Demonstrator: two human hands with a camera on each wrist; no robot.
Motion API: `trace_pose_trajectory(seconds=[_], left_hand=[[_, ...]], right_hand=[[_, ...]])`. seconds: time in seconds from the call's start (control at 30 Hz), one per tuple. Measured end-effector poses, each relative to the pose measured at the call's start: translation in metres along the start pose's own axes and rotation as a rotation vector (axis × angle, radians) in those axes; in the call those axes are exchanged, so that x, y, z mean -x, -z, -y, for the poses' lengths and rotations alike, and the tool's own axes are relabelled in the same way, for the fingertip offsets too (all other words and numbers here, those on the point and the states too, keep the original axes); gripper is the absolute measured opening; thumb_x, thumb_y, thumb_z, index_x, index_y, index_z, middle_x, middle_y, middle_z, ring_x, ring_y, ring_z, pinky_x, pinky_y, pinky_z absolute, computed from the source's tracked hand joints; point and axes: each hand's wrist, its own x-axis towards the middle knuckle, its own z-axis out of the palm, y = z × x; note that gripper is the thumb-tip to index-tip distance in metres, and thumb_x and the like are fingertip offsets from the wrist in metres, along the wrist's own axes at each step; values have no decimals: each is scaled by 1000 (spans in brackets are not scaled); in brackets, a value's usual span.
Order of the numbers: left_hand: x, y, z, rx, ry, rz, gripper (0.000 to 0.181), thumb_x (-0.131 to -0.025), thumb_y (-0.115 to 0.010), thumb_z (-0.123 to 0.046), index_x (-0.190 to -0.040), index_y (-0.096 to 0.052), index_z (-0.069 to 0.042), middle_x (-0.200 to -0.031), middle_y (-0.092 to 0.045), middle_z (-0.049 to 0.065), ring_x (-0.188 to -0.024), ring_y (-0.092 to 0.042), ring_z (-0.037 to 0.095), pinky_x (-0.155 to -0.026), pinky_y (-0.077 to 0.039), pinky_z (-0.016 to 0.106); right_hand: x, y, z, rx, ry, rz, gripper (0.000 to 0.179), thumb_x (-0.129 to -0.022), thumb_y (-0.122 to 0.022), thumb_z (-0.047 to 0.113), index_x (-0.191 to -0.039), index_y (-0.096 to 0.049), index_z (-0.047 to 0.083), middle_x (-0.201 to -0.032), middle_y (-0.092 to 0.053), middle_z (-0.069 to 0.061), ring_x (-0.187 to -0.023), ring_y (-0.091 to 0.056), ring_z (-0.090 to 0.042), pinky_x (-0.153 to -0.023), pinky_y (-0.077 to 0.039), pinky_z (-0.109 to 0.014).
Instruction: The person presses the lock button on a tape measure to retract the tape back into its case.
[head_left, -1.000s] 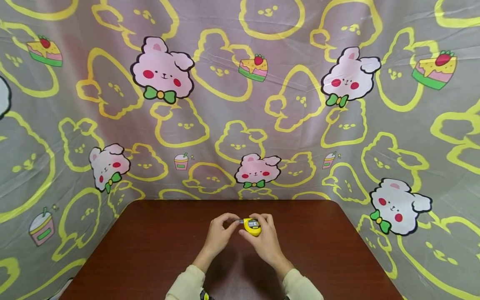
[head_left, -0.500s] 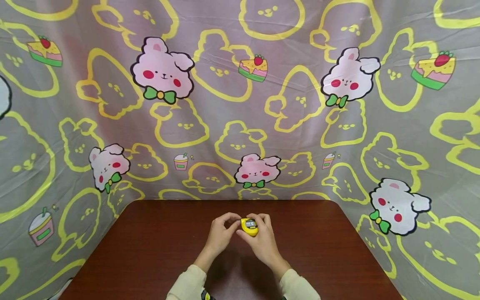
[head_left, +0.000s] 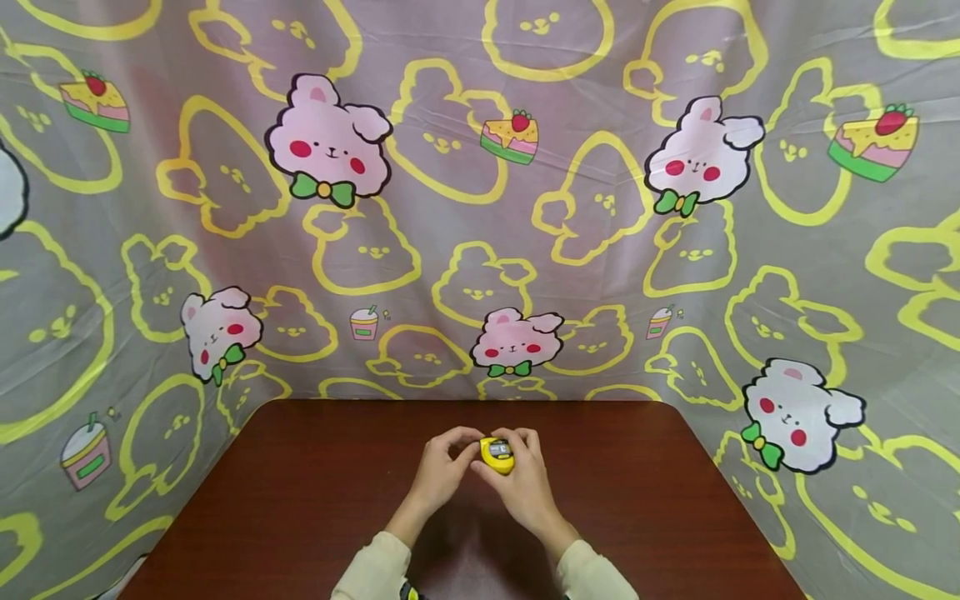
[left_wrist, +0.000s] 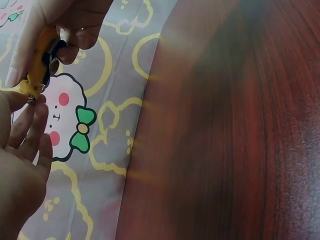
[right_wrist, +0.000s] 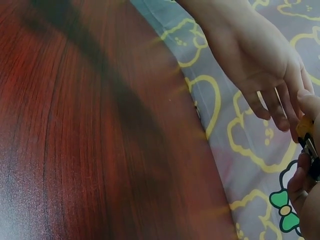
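A yellow and black tape measure (head_left: 498, 455) is held up above the table near its middle. My right hand (head_left: 525, 479) grips its case, thumb along the near side and fingers over the far side. At the case's left end, my left hand (head_left: 441, 467) pinches the tip with thumb and index finger. The left wrist view shows a small metal end hook (left_wrist: 32, 100) right at those fingertips, close against the case. No length of blade shows between hand and case. In the right wrist view the tape measure (right_wrist: 306, 127) is partly hidden by the right fingers.
A dark red-brown wooden table (head_left: 300, 500) with rounded far corners lies beneath both hands. Behind it and along both sides hangs a grey curtain (head_left: 600, 350) printed with yellow outlines and cartoon rabbits. Pale sleeves (head_left: 375, 567) cover the forearms.
A second ago a short length of blade showed between the left fingers and the case; it has slid back in. The right hand and tape measure have moved slightly left, to the left fingertips.
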Motion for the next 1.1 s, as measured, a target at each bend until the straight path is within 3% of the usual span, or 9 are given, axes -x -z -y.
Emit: trace_pose_trajectory(seconds=[0.27,0.5,0.7,0.9,1.1], left_hand=[[1,0,-17,21,12,6,19,-95,-68,8,-113,-73,4,-103,-75,12,-90,-69,29,-78,-53,28],[0,2,-4,23,16,32,17,-97,-71,-2,-113,-75,-5,-104,-75,1,-91,-68,20,-78,-54,29],[3,10,3,55,-5,48,16,-99,-71,-6,-114,-75,-8,-106,-75,4,-92,-70,19,-79,-56,30],[5,17,6,36,9,25,22,-96,-72,-1,-112,-76,-16,-105,-76,6,-90,-69,20,-78,-56,36],[9,20,6,37,4,-7,21,-93,-74,2,-108,-77,-12,-100,-76,1,-86,-69,20,-77,-54,35]], right_hand=[[0,2,-1,5,-1,8,53,-83,-89,37,-125,-66,15,-118,-43,-4,-100,-57,-23,-86,-52,-36],[-1,6,-1,11,11,10,54,-82,-90,36,-125,-67,12,-118,-44,-4,-100,-57,-24,-85,-52,-36],[0,12,-3,26,2,11,53,-83,-90,33,-126,-66,14,-119,-44,-5,-100,-57,-24,-84,-53,-36],[4,18,-14,51,-15,-24,54,-81,-92,29,-127,-67,14,-120,-45,-6,-100,-57,-25,-86,-51,-39],[13,13,-33,101,-54,-24,53,-84,-89,32,-129,-67,14,-122,-46,-7,-100,-58,-27,-86,-51,-42]])
